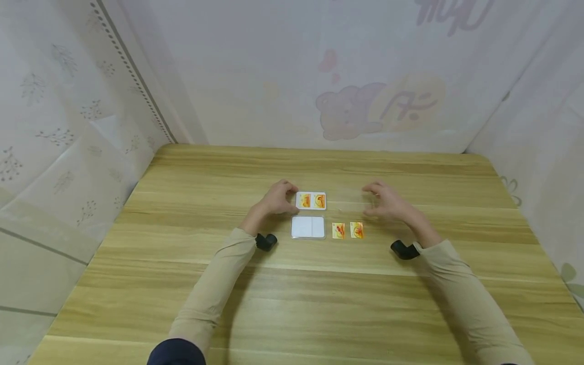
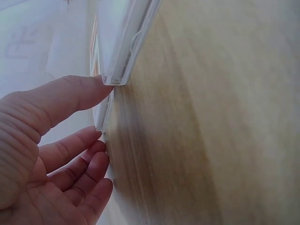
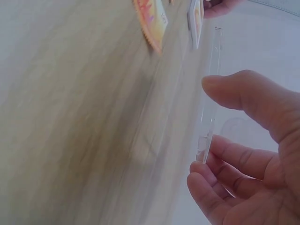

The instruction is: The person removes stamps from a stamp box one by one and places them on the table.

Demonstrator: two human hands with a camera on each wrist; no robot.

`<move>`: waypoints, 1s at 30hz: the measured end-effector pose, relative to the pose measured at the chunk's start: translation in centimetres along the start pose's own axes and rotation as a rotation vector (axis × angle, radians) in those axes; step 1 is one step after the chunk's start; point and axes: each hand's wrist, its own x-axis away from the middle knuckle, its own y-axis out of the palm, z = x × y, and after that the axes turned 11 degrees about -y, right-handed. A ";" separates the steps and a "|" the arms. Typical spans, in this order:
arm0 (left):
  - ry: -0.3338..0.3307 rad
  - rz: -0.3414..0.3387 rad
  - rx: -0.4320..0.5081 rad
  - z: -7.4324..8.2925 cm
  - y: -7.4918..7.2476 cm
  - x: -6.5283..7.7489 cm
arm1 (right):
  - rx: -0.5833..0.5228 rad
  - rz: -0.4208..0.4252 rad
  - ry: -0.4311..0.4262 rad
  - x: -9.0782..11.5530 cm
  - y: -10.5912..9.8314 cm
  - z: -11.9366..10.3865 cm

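My left hand (image 1: 276, 198) holds a flat white stamp case (image 1: 312, 207) at its left end, thumb and index finger at the corners. Two orange-and-yellow stamps lie side by side in that case. My right hand (image 1: 390, 204) holds a thin clear plastic cover (image 3: 202, 143) by its end; the cover is barely visible in the head view. Closer to me lies a second white case (image 1: 302, 227) with no stamps showing. To its right, two loose stamps, one with a red figure (image 1: 338, 230) and one orange-yellow (image 1: 356, 230), lie flat on the table.
The wood-grain table (image 1: 310, 304) stands against a pale printed curtain (image 1: 255, 76) at the back, with more curtain to the left and right. Black wrist-camera mounts (image 1: 404, 250) sit below both hands, low over the tabletop.
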 end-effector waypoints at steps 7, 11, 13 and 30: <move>-0.002 0.005 -0.009 0.0 0.0 0.0 | 0.000 0.008 -0.002 0.9 -0.1 0.5; -0.004 0.001 -0.003 0.0 0.0 0.0 | 0.004 0.010 0.008 1.4 -0.4 0.9; -0.003 -0.001 -0.001 0.0 0.0 0.0 | -0.001 0.015 0.019 1.7 -0.6 1.2; -0.001 0.001 0.012 0.1 0.0 0.0 | 0.009 0.027 0.077 3.5 -1.9 2.0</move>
